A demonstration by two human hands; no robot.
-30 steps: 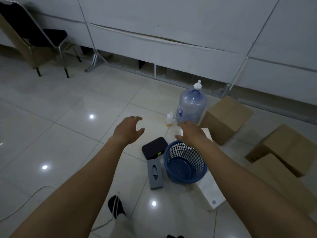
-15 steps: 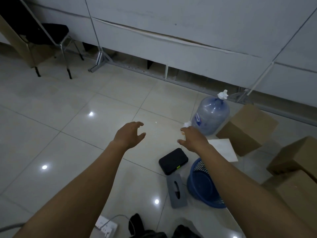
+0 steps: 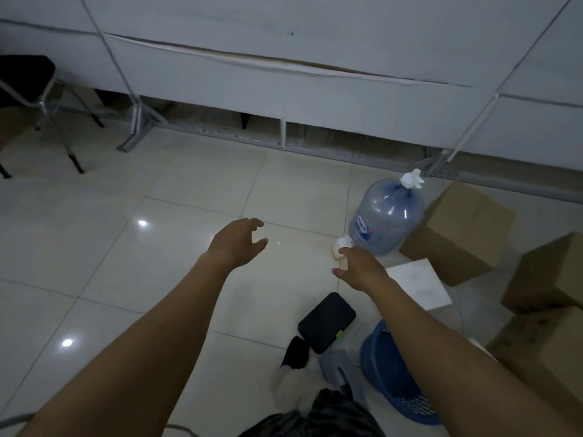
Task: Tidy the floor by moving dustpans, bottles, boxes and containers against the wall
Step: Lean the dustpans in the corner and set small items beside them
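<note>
Nearest the viewer, low on the right, a blue plastic mesh basket sits on the pale tiled floor beside a grey tissue box and a flat black case, loose clutter well short of the wall. Beyond them two bare forearms stretch forward. The left hand hovers over bare tile, fingers spread and lightly curved, holding nothing, probably for balance. The right hand reaches down to a small pale bottle with a white cap, thumb splayed wide, fingers not closed round it; whether they touch is unclear. That bottle stands just beside a large clear blue water jug, which is near a brown cardboard box. Farther back runs the grey panelled wall, the likely destination.
</note>
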